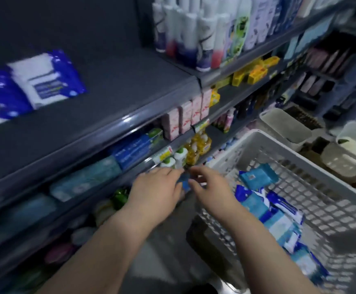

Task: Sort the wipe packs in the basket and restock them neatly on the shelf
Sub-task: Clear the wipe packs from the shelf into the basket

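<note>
left hand (pixel 158 187) grips a blue pack (pixel 184 184) just left of the basket (pixel 257 143); right hand (pixel 210 188) curls at its edge, contact too blurred to call. likely light, soft, slick film: hold it flat across both faces. 2 packs (pixel 43 79) lie on the shelf (pixel 120 98).

- Left hand (pixel 158 188) and right hand (pixel 212 188) meet at a small blue wipe pack (pixel 185 183), beside the pale grey plastic lattice basket (pixel 257 134); grip blurred.
- Jumbled blue-and-white wipe packs (pixel 275 215) lie inside the basket.
- Flat blue-and-white packs (pixel 43 80) lie on the dark grey metal shelf (pixel 120 85).
</note>
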The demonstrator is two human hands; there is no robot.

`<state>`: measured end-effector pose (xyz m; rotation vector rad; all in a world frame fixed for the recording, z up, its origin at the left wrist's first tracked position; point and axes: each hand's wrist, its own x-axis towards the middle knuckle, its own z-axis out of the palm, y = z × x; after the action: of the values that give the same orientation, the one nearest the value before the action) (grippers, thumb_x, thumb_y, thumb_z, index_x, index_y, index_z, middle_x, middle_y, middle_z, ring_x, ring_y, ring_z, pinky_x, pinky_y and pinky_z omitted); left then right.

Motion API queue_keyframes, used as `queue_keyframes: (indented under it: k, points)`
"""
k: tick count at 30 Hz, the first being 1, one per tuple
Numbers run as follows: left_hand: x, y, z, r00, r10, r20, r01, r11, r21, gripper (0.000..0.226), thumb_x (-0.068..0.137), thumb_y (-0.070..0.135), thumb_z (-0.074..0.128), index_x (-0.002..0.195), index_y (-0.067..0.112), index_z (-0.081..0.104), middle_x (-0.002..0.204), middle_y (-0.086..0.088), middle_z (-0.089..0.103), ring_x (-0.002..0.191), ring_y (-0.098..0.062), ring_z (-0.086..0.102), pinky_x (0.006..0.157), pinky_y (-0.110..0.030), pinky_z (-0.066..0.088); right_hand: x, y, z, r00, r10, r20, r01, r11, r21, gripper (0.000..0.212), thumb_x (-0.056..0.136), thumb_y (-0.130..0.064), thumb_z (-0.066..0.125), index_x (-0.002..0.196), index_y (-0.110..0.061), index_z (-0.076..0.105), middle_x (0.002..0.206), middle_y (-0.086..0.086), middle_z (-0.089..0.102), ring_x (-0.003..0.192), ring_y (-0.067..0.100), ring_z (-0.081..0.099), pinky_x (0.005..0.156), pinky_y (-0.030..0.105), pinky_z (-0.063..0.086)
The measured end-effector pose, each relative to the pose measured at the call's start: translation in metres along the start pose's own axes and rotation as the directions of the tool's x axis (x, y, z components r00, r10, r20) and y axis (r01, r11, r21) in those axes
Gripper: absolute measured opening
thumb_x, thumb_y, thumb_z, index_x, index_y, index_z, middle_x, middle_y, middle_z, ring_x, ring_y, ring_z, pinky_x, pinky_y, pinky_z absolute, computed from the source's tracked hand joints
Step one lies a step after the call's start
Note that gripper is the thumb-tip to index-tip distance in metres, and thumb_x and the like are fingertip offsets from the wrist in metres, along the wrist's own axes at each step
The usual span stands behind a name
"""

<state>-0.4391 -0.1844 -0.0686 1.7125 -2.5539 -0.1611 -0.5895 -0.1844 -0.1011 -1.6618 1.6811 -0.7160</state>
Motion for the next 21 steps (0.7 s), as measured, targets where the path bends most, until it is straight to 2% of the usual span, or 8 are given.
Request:
queue_keyframes:
  k: [3, 6, 8, 11, 13, 15, 18, 21]
  points:
    - [-0.063, -0.072, -0.026, 0.991, -0.095, -0.099, 0.094, 0.995, -0.016, 0.041, 0.095, 0.039, 0.04, 0.135, 0.032, 0.045, 0.124, 0.007, 0.059, 0.114, -0.02, 0.055, 0.088, -0.034, 0.045, -0.007, -0.07, 0.061, 0.988, -0.152, 0.024, 0.151, 0.988, 0.045, 0.028, 0.088, -0.017, 0.062, 0.116, -0.016, 0.061, 0.11, -0.001, 0.066, 0.096, 0.011, 0.061, 0.09, 0.023, 0.047]
    - [-0.128, -0.14, -0.048, 0.951, -0.21, -0.225, 0.215, 0.977, -0.002, 0.038, 0.082, 0.036, 0.052, 0.115, 0.025, 0.065, 0.098, 0.005, 0.07, 0.089, -0.02, 0.067, 0.069, -0.034, 0.054, -0.015, -0.138, 0.126, 0.943, -0.324, 0.072, 0.314, 0.941, 0.123, 0.03, 0.087, -0.018, 0.062, 0.117, -0.016, 0.061, 0.111, -0.005, 0.065, 0.1, 0.012, 0.062, 0.093, 0.032, 0.049]
    - [-0.171, -0.177, -0.062, 0.9, -0.319, -0.297, 0.331, 0.944, -0.009, 0.036, 0.076, 0.036, 0.055, 0.106, 0.024, 0.07, 0.089, 0.007, 0.071, 0.079, -0.016, 0.069, 0.062, -0.029, 0.055, -0.022, -0.185, 0.165, 0.892, -0.433, 0.13, 0.413, 0.897, 0.159, 0.028, 0.087, -0.014, 0.063, 0.115, -0.017, 0.061, 0.109, -0.006, 0.064, 0.099, 0.01, 0.062, 0.092, 0.03, 0.049]
    - [-0.231, -0.219, -0.08, 0.827, -0.427, -0.366, 0.44, 0.896, -0.049, 0.04, 0.083, 0.036, 0.043, 0.113, 0.023, 0.066, 0.097, 0.007, 0.069, 0.087, -0.017, 0.067, 0.072, -0.031, 0.056, -0.033, -0.249, 0.211, 0.789, -0.568, 0.233, 0.522, 0.82, 0.233, 0.029, 0.086, -0.01, 0.064, 0.111, -0.025, 0.06, 0.106, -0.004, 0.066, 0.093, 0.004, 0.062, 0.088, 0.024, 0.049]
    - [-0.265, -0.242, -0.088, 0.771, -0.483, -0.416, 0.506, 0.86, -0.061, 0.039, 0.086, 0.034, 0.046, 0.118, 0.022, 0.064, 0.102, 0.006, 0.069, 0.092, -0.016, 0.066, 0.074, -0.033, 0.056, -0.038, -0.283, 0.234, 0.726, -0.637, 0.259, 0.578, 0.77, 0.271, 0.032, 0.086, -0.01, 0.065, 0.109, -0.03, 0.057, 0.105, -0.004, 0.066, 0.091, 0.001, 0.061, 0.085, 0.017, 0.048]
    - [-0.288, -0.26, -0.097, 0.722, -0.542, -0.429, 0.569, 0.818, -0.076, 0.039, 0.089, 0.032, 0.05, 0.125, 0.022, 0.06, 0.111, 0.005, 0.067, 0.1, -0.016, 0.064, 0.078, -0.034, 0.056, -0.041, -0.309, 0.252, 0.688, -0.667, 0.285, 0.589, 0.743, 0.318, 0.031, 0.086, -0.012, 0.065, 0.108, -0.032, 0.057, 0.105, -0.008, 0.064, 0.092, -0.002, 0.06, 0.083, 0.013, 0.047]
    - [-0.307, -0.286, -0.101, 0.656, -0.615, -0.437, 0.642, 0.759, -0.104, 0.043, 0.098, 0.034, 0.044, 0.14, 0.026, 0.044, 0.131, 0.01, 0.055, 0.12, -0.012, 0.051, 0.095, -0.029, 0.046, -0.037, -0.333, 0.274, 0.646, -0.696, 0.314, 0.59, 0.716, 0.372, 0.03, 0.086, -0.013, 0.065, 0.11, -0.031, 0.059, 0.106, -0.01, 0.064, 0.093, -0.003, 0.059, 0.085, 0.016, 0.048]
    - [-0.312, -0.306, -0.104, 0.623, -0.652, -0.433, 0.689, 0.719, -0.091, 0.041, 0.094, 0.031, 0.05, 0.134, 0.022, 0.052, 0.12, 0.007, 0.061, 0.109, -0.015, 0.059, 0.083, -0.031, 0.052, -0.023, -0.349, 0.289, 0.624, -0.7, 0.346, 0.583, 0.713, 0.39, 0.03, 0.086, -0.014, 0.065, 0.111, -0.03, 0.06, 0.107, -0.012, 0.064, 0.094, -0.004, 0.058, 0.084, 0.014, 0.047]
